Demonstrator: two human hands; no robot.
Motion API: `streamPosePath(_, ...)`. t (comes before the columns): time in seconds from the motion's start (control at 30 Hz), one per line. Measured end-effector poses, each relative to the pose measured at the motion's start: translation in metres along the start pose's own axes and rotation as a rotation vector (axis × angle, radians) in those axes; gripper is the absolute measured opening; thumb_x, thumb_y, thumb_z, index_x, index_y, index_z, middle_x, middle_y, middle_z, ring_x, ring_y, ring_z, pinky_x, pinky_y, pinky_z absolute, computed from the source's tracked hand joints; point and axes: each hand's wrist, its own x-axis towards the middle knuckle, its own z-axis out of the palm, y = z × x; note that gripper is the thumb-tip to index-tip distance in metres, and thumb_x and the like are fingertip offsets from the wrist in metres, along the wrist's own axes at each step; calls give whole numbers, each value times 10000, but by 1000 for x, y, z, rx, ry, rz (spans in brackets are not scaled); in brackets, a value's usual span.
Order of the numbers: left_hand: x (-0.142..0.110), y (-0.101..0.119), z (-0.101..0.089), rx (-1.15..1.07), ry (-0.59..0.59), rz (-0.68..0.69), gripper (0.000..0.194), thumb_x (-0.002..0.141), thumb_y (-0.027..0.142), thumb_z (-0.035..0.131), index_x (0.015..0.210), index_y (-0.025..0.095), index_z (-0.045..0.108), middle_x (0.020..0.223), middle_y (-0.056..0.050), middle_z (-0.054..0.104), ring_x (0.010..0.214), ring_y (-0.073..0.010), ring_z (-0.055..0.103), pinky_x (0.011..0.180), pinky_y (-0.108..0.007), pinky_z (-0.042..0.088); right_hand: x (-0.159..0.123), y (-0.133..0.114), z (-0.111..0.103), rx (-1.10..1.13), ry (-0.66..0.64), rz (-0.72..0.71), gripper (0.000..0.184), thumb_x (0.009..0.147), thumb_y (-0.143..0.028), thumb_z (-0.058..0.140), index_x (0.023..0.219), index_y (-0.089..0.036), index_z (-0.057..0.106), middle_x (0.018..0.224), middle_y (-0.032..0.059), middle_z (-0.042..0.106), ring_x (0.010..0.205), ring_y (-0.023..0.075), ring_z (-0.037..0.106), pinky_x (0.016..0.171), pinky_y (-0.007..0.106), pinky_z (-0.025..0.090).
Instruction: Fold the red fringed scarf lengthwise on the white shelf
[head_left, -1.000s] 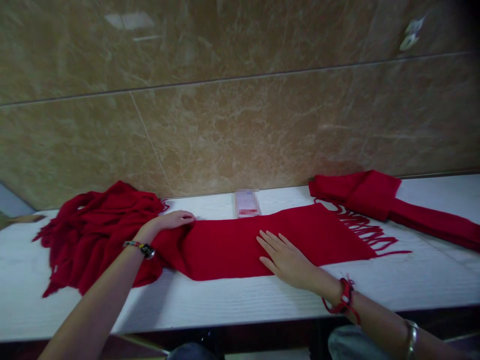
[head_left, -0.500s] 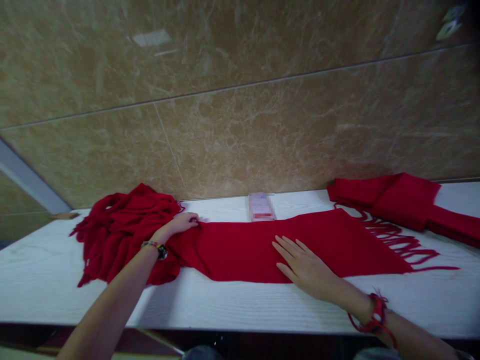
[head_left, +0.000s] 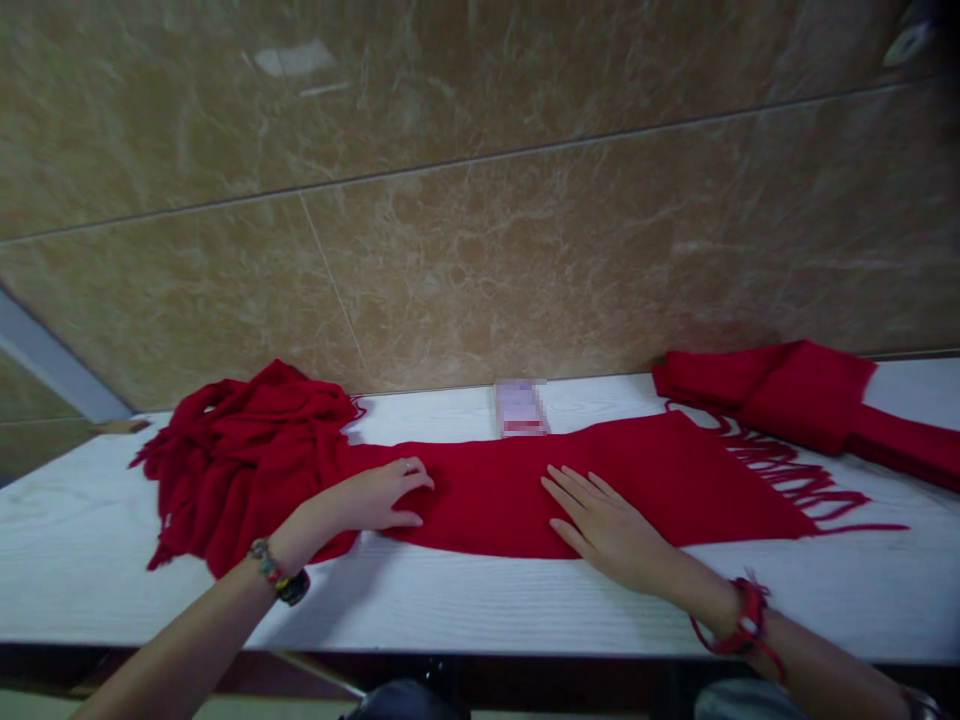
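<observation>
Red flat cloth scarf with a fringed end (head_left: 480, 500) lies stretched sideways along a white, wood-grained tabletop (head_left: 465, 615), in front of a brown marbled wall (head_left: 487, 260). Its fringe (head_left: 814, 485) spreads at the right end in loose, wavy strands. Its left end meets a crumpled heap of red cloth (head_left: 247, 455); whether the two are one piece cannot be told.

The person's left hand (head_left: 382, 495) is over the scarf's left part, beside the heap, with fingers lightly curved and open and the thumb apart from them. It wears a ring, and a multicoloured bracelet with a dark piece (head_left: 279, 572) circles the wrist. The right hand (head_left: 600, 525) lies palm down on the middle of the scarf, its fingers open and extended, gripping nothing. A red cord bracelet (head_left: 750, 620) is on that wrist.

Behind the scarf, near the wall, sits a pale, pinkish rectangular packet (head_left: 519, 408), its face blurred. At the right, behind the fringe, lies a folded red cloth (head_left: 772, 395), a long strip of it reaching the edge of the view.
</observation>
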Motion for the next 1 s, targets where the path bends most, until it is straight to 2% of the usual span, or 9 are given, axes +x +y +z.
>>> streamPosePath(0.07, -11, 8, -1, 47, -64, -46, 253, 806, 300, 517, 1038, 212, 566, 1057, -56, 567, 932, -175, 553, 842, -266, 435, 0, -1, -2, -10, -12, -1, 471, 883, -350, 341, 1301, -148, 422, 1352, 109, 404, 1260, 236, 333, 1027, 455, 279)
streamPosePath(0.13, -21, 6, -3, 126, -56, -122, 210, 833, 202, 449, 994, 190, 583, 1022, -71, 583, 916, -179, 560, 833, -278, 437, 0, -1, -4, -21, -23, -4, 472, 883, -340, 336, 1294, -129, 429, 1352, 121, 402, 1256, 242, 337, 1025, 459, 277)
streamPosePath(0.2, -28, 3, -3, 180, -18, -149, 257, 840, 130, 383, 981, 177, 592, 1026, -86, 582, 937, -182, 554, 852, -289, 424, 0, -2, -5, -23, -23, -3, 472, 884, -341, 330, 1291, -125, 433, 1352, 127, 400, 1256, 247, 336, 1023, 464, 275)
streamPosePath(0.4, -24, 22, 8, 65, -5, -16, 362, 822, 314, 494, 1177, 248, 505, 1168, -52, 524, 1029, -186, 526, 906, -282, 401, 0, -4, -9, -36, -50, 5, 480, 890, -345, 320, 1295, -109, 424, 1360, 121, 391, 1261, 240, 327, 1030, 447, 264)
streamPosePath(0.57, -16, 30, 13, 258, -35, 83, 299, 814, 116, 446, 1054, 231, 583, 1003, -60, 609, 940, -186, 567, 862, -299, 425, 0, -5, -12, -33, -46, 8, 469, 892, -335, 334, 1292, -108, 427, 1360, 129, 388, 1261, 237, 328, 1030, 444, 268)
streamPosePath(0.7, -14, 31, 15, 403, 21, 195, 457, 784, -6, 388, 1151, 234, 518, 1060, -76, 600, 957, -175, 573, 823, -287, 447, 0, -5, -11, -29, -13, -8, 450, 885, -306, 370, 1286, -109, 434, 1350, 133, 404, 1254, 241, 339, 1022, 451, 282)
streamPosePath(0.8, -10, 34, 18, 477, 67, 189, 427, 790, 5, 400, 1153, 202, 510, 1038, -89, 612, 896, -175, 597, 776, -288, 467, 0, -5, -12, -12, 24, -17, 408, 870, -260, 407, 1238, -103, 490, 1299, 133, 469, 1221, 248, 385, 1009, 446, 309)
streamPosePath(0.9, -4, 36, 22, 493, 131, 163, 287, 803, 83, 455, 1057, 170, 557, 976, -89, 631, 819, -181, 614, 734, -291, 479, 1, -7, -17, 50, 97, -120, 329, 860, -218, 429, 1143, -127, 571, 1202, 109, 561, 1151, 227, 460, 1008, 432, 317)
streamPosePath(1.0, -1, 37, 23, 493, 169, 206, 224, 809, 95, 474, 994, 174, 572, 903, -65, 645, 761, -169, 614, 685, -273, 477, 0, -11, -24, 154, 153, -282, 282, 850, -236, 475, 1086, -146, 601, 1120, 92, 608, 1071, 199, 513, 969, 382, 368)
